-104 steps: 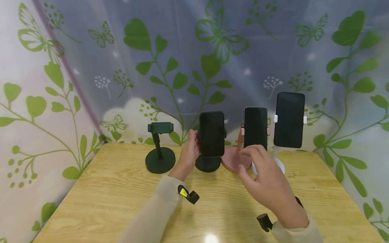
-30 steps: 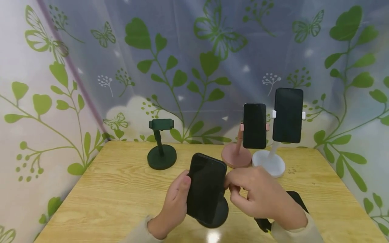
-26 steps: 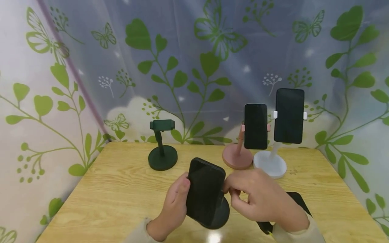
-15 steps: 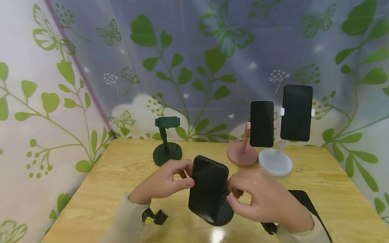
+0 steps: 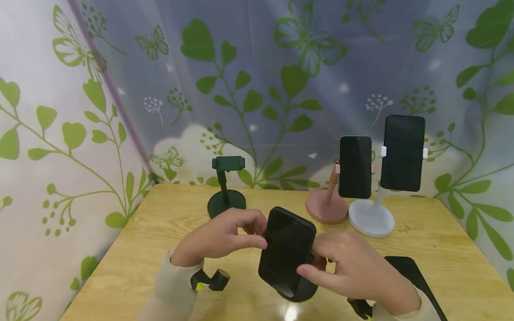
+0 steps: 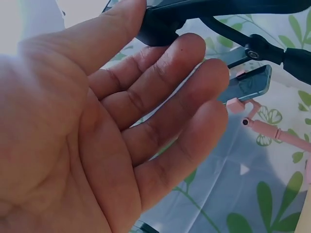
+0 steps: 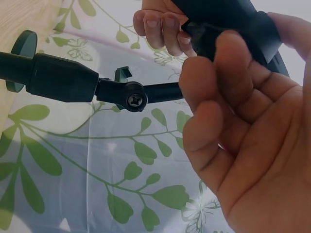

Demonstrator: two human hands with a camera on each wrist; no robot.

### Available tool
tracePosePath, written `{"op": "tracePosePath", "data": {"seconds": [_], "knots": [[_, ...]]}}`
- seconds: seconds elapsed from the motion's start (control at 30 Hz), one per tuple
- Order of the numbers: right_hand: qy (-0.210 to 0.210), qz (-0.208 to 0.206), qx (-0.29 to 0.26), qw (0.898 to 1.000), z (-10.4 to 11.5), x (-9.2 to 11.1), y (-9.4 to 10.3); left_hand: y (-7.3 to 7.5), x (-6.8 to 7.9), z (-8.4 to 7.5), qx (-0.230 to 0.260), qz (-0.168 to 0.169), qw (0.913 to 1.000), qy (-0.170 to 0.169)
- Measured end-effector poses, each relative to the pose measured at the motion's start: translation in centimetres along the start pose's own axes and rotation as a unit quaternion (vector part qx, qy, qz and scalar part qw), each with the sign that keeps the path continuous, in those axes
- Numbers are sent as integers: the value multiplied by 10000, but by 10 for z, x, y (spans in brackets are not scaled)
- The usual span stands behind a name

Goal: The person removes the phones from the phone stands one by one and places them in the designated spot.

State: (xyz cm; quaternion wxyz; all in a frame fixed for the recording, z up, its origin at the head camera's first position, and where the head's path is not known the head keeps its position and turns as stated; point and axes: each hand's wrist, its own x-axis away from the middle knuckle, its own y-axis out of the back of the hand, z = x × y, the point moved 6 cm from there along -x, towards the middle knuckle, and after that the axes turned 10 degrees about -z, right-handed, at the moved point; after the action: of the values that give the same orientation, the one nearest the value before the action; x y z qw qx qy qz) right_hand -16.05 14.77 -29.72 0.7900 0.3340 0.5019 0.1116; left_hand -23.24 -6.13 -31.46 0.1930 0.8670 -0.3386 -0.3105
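Note:
A black phone (image 5: 287,249) sits in the clamp of a black phone stand, tilted back over the stand's round base (image 5: 307,290). My left hand (image 5: 225,236) pinches the clamp at the phone's left edge, thumb in front and fingers curled behind. My right hand (image 5: 357,267) grips the clamp on the other side; its thumb lies over the phone's lower right front. Under the phone, the stand's jointed arm (image 7: 121,92) shows in the right wrist view. In the left wrist view, the left thumb (image 6: 114,29) meets the dark clamp and the other fingers bend below it.
Behind my left hand stands a dark green phone stand (image 5: 229,163) without a phone. At the back right, a pink stand (image 5: 327,207) and a white stand (image 5: 371,218) each hold a phone. A flat black slab (image 5: 417,281) shows beside my right forearm. A patterned curtain (image 5: 249,67) hangs behind the wooden table (image 5: 160,223).
The black stand with its phone has come from the back row toward me. My left hand has shifted from the phone's side to the clamp; the right thumb has moved onto the phone's front.

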Motion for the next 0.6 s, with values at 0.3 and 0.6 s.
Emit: {"op": "tracePosePath", "data": {"seconds": [0.3, 0.6], "knots": [[-54, 206, -233, 9995, -4, 5, -2, 0, 2, -6, -242, 135, 9996, -15], [-165, 248, -667, 9973, -12, 7, 6, -8, 1, -14, -325, 119, 9992, -216]]}}
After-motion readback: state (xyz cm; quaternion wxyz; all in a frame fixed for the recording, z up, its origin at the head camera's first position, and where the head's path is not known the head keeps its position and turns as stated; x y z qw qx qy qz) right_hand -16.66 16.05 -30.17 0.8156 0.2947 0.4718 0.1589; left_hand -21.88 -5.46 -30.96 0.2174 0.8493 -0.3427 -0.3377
